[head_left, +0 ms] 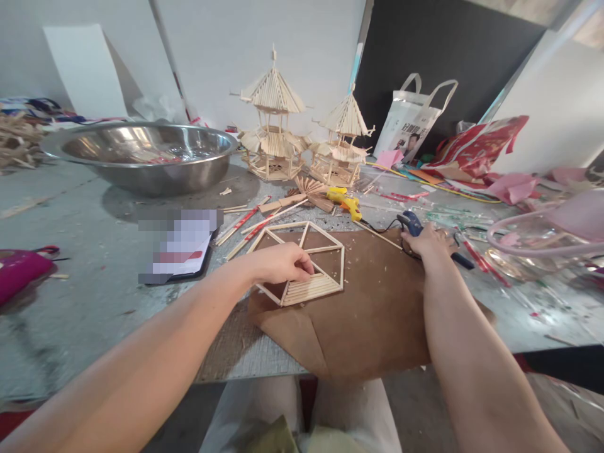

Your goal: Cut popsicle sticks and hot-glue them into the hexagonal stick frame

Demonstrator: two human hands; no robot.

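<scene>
Touching the frame (pixel 323 250): the left hand (pixel 287 263), fingertips drawn together at the filled wedge (pixel 311 289); whether they pinch a stick, I can't tell from here.
Frame's place: flat on the brown sheet (pixel 372 302), partly beneath the left hand, well apart from the right hand (pixel 431 239).
Blue tool (pixel 411 223): under the right hand, right of the frame; an end shows past the fingers, but I can't tell how firmly they close.
Yellow glue gun (pixel 345 202): on the tabletop (pixel 104 302), beyond the frame.
Pagodas (pixel 274 135): two, standing farther back.
</scene>
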